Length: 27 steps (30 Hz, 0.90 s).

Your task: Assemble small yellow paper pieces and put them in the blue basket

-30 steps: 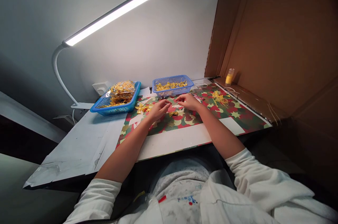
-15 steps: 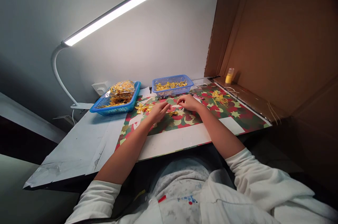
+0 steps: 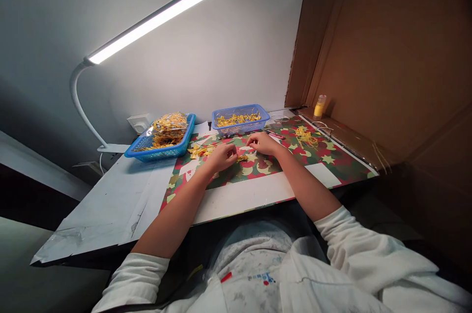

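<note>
Looking down from the head camera, the view showed two bare arms reaching up the middle of the frame to a table. The left hand (image 3: 221,156) had curled in since half a second before, when its fingers lay straighter and reached further toward the other hand. Now it was bunched up, fingers bent, right beside a small gold bow (image 3: 241,158) on the mat; whether it pinched the bow was too small to tell. The right hand (image 3: 262,142) had hardly moved. Its fingers were bent and pinched together at the tips, but what they held could not be seen.

The gold bow lay near the middle of the frame, between the two hands. Its long side ran left to right across the picture. It looked shiny and crinkly.

The mat (image 3: 332,160) was flat paper with red, green and yellow stars and moons. A heap of gold bows (image 3: 201,150) lay on it to the left of the left hand, and a tangle of yellow string (image 3: 305,137) lay to the right.

Two blue plastic baskets with holes stood behind: a small basket (image 3: 240,119) and a big basket (image 3: 162,143) holding a shiny bag (image 3: 170,124). A long white lamp (image 3: 155,18) glowed at the upper left. Brown cardboard (image 3: 387,57) filled the right side.
</note>
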Motion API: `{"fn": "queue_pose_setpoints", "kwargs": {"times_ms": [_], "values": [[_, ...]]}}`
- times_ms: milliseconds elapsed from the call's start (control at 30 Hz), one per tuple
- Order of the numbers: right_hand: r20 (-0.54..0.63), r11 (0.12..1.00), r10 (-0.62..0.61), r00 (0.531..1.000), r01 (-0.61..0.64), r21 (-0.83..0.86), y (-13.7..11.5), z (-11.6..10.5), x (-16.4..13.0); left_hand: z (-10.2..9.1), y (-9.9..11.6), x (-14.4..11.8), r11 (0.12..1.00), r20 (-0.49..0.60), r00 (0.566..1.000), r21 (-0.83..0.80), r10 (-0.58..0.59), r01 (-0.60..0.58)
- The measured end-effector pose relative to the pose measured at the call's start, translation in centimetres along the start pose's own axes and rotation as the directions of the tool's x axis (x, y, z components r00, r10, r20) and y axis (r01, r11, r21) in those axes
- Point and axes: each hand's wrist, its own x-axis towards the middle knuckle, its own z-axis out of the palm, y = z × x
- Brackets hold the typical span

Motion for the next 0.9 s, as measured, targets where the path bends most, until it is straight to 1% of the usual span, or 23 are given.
{"fn": "queue_pose_setpoints", "kwargs": {"times_ms": [67,200,267,433,567,667,733,767,833,900], "values": [[0.005,1.000,0.006,1.000,-0.006,-0.006,-0.1,0.0,0.0,0.1,0.0,0.1,1.000,0.001,1.000,0.005,0.028,-0.028],[-0.005,1.000,0.017,1.000,-0.017,0.001,0.0,0.0,0.0,0.4,0.1,0.1,0.982,0.000,0.982,0.018,0.187,-0.187],[-0.020,1.000,0.030,0.999,-0.030,-0.009,0.1,0.1,0.1,0.5,0.2,0.0,0.971,0.017,0.971,0.025,0.239,-0.239],[-0.061,0.993,0.068,0.996,-0.074,-0.087,0.3,0.2,0.3,0.4,0.3,-0.2,0.942,0.086,0.948,0.115,0.308,-0.316],[-0.083,0.989,0.087,0.993,-0.096,-0.111,0.3,0.3,0.4,0.3,0.2,-0.3,0.919,0.085,0.940,0.198,0.331,-0.342],[-0.099,0.989,0.089,0.991,-0.099,-0.107,0.5,0.4,0.6,0.4,0.2,-0.2,0.919,0.062,0.942,0.205,0.331,-0.337],[-0.121,0.991,0.075,0.990,-0.087,-0.099,0.7,0.6,0.7,0.4,0.2,-0.2,0.938,0.008,0.949,0.150,0.314,-0.312],[-0.135,0.993,0.060,0.989,-0.073,-0.095,0.8,0.6,0.8,0.5,0.2,-0.1,0.952,-0.036,0.955,0.100,0.294,-0.289],[-0.164,0.996,0.022,0.986,-0.036,-0.084,0.9,0.8,0.9,0.7,0.0,-0.1,0.974,-0.144,0.966,-0.043,0.213,-0.222],[-0.185,0.998,-0.022,0.982,0.010,-0.068,1.1,0.9,1.0,1.0,-0.2,0.1,0.970,-0.234,0.968,-0.201,0.084,-0.133]]}}
